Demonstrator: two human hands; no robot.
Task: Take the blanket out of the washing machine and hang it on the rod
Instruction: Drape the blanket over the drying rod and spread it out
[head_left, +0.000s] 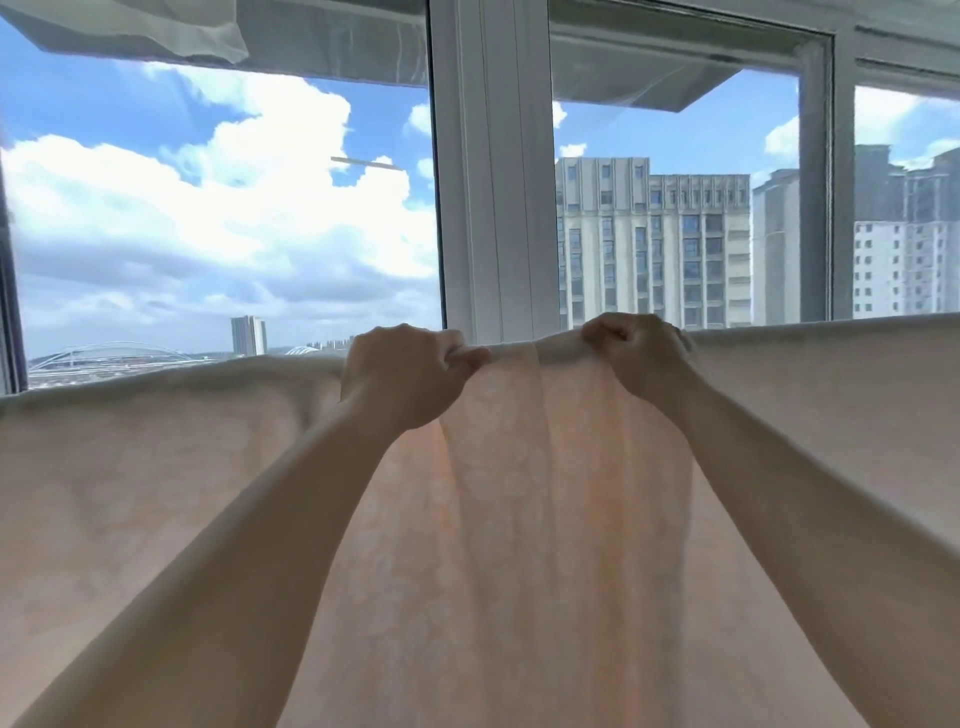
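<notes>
1. We see the blanket (519, 519) draped over its top fold line, the rod itself hidden beneath the cloth.
2. Our left hand (410, 374) and right hand (636, 353) each pinch that top edge near its middle, fingers curled round bunched fabric, probably to spread the creases outward.

Blanket (519, 519): pale peach-pink with a faint pattern of lighter round spots, glowing warmer orange in the backlit centre folds. Window frame (493, 171): white. Sky (156, 104): blue with white clouds. Tower block (654, 239): beige-grey.
</notes>
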